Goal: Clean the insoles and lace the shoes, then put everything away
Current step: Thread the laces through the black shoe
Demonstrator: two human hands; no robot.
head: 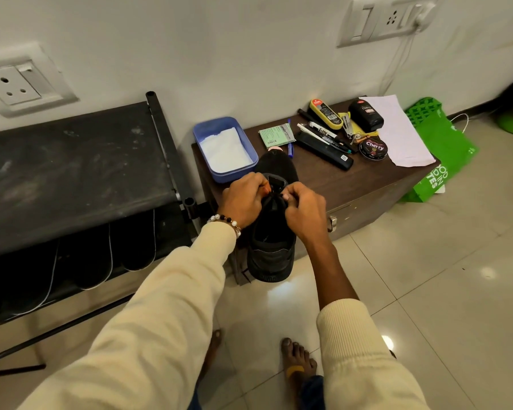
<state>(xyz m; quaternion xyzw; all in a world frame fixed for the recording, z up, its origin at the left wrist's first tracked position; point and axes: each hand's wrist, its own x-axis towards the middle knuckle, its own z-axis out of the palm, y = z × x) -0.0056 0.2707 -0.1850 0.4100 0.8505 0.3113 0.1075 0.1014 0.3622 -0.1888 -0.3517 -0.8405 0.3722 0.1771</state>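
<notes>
Shoe: black shoe (271,244) at the front edge of the dark wooden surface (367,184), heel overhanging toward the floor, toe pointing to 12 o'clock.
Lace: black lace (274,199) near the tongue, drawn up between both hands; exact routing too dark to tell.
Left hand (243,202): fingers curled, pinching the lace at the shoe's 10 o'clock side.
Right hand (304,208): fingers curled, pinching the lace at the 2 o'clock side.
Handling: shoe likely light, upper soft, sole stiff; lace limp and thin, best taken by its ends; steady the shoe by the collar.
Stage: lacing, judged unfinished.
Nearby: blue tub (222,149) holding white cloth at 11 o'clock; polish tin (373,147) and brushes at 1 o'clock.
Insoles: dark insoles (86,261) under the black rack (71,161) at 9 o'clock.
</notes>
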